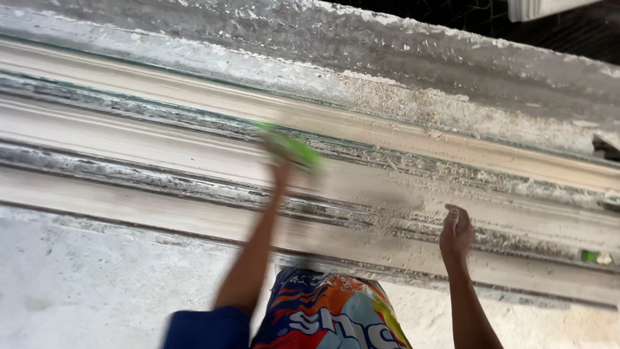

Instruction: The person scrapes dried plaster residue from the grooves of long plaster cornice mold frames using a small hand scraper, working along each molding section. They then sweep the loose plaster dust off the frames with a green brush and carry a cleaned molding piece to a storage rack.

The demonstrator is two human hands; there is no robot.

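Observation:
My left hand (282, 173) reaches forward over a long white ribbed moulding (148, 152) and grips a small bright green pad or brush (294, 148), which is blurred by motion and pressed on one ridge. Further right, my right hand (456, 234) rests on a nearer ridge of the same moulding. Its fingers are curled in, and nothing shows in them. The moulding runs from left to right across the whole view, with dark, worn grooves between pale flat bands.
Pale crumbs and dust (400, 103) lie thick on the far bands. A rough whitish slab (84, 284) borders the near side. A small green piece (589, 256) lies at the right. A dark gap (568, 32) opens at the top right. My colourful shorts (329, 313) are below.

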